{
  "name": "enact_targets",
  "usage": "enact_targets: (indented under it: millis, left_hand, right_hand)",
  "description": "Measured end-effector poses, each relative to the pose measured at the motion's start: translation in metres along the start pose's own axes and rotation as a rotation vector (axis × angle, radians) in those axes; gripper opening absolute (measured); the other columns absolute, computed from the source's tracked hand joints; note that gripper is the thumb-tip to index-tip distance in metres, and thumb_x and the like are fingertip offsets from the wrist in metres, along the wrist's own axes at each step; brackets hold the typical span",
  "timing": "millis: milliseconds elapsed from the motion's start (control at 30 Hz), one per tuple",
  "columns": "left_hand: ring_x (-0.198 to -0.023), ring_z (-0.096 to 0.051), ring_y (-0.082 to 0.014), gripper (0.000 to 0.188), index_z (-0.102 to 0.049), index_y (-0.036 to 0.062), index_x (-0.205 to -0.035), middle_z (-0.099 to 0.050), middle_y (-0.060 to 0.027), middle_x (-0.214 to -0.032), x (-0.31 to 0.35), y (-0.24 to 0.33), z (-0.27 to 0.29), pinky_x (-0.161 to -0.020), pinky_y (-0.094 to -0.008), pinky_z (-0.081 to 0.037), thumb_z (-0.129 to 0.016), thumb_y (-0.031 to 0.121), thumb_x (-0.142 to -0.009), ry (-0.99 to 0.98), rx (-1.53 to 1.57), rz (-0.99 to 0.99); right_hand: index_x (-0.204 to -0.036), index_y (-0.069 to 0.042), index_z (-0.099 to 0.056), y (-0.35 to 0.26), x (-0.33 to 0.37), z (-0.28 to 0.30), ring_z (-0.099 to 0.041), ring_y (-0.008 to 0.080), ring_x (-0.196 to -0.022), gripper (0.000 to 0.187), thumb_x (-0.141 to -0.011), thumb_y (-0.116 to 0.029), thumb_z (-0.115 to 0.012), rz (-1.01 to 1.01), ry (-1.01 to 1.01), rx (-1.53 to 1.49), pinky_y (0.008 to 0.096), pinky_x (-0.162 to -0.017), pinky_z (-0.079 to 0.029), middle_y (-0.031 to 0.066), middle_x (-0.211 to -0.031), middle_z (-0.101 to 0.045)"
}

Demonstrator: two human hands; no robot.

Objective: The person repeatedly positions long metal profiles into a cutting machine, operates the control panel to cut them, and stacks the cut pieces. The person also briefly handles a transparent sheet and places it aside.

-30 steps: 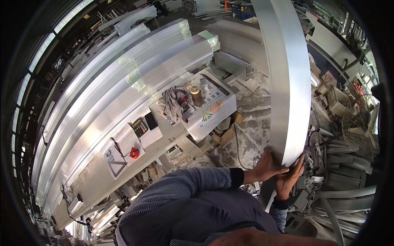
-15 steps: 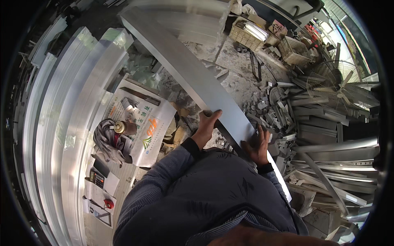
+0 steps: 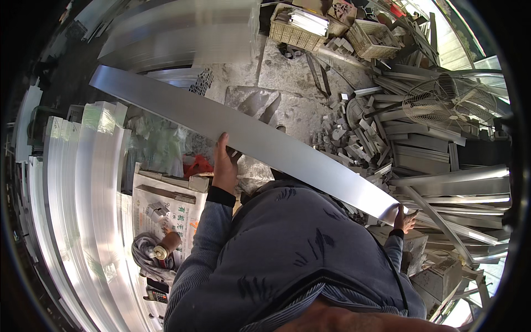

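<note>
A long, flat aluminium strip point(image 3: 249, 135), silvery grey with a smooth matte face, is held off the floor and runs slantwise from the upper left down to the lower right. Its surface looks plain and unmarked, its long edges straight and parallel. Its left end is free in the air, cut square; its right end narrows to a slanted cut.

Bare floor point(image 3: 287, 72) lies open beyond the long metal strip point(image 3: 243, 138); offcut heap point(image 3: 354, 133) crowds its right.
</note>
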State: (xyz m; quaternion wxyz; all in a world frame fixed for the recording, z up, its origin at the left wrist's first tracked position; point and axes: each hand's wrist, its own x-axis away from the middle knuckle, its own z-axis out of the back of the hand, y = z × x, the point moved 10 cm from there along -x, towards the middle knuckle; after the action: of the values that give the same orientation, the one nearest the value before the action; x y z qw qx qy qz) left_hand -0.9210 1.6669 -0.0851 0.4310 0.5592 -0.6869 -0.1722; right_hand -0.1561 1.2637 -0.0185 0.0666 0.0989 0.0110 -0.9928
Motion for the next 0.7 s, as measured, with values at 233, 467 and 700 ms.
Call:
enact_targets:
  millis: [233, 467, 700]
  left_hand:
    - [-0.133, -0.055, -0.0257, 0.069, -0.048, 0.0119, -0.153, -0.055, -0.0076, -0.146, -0.171, 0.066, -0.027, -0.112, -0.0454, -0.043, -0.066, 0.052, -0.099, 0.238, -0.019, -0.037]
    - [-0.134, -0.054, -0.027, 0.073, -0.052, 0.013, -0.149, -0.058, -0.0061, -0.143, -0.298, 0.177, -0.035, -0.112, -0.0468, -0.043, -0.068, 0.058, -0.094, 0.326, 0.035, -0.191]
    - [-0.133, -0.055, -0.0275, 0.076, -0.053, 0.0112, -0.149, -0.06, -0.0057, -0.141, -0.411, 0.251, -0.031, -0.114, -0.046, -0.044, -0.07, 0.06, -0.093, 0.279, 0.22, -0.38]
  right_hand:
    - [-0.121, 0.007, -0.073, -0.254, -0.066, -0.184, -0.067, 0.0237, -0.098, 0.059, -0.09, -0.043, -0.076, 0.259, -0.754, -0.793, 0.0375, -0.092, -0.051, 0.0132, -0.115, -0.074]
    - [-0.119, -0.001, -0.075, -0.516, -0.054, -0.202, -0.066, 0.0164, -0.095, 0.036, -0.093, -0.026, -0.071, 0.349, -1.079, -0.895, 0.0321, -0.086, -0.051, 0.0031, -0.108, -0.074]
    - [-0.118, -0.006, -0.07, -0.699, -0.045, -0.193, -0.067, 0.0161, -0.096, 0.028, -0.093, -0.018, -0.067, 0.141, -1.467, -1.123, 0.0335, -0.087, -0.052, 0.0006, -0.106, -0.071]
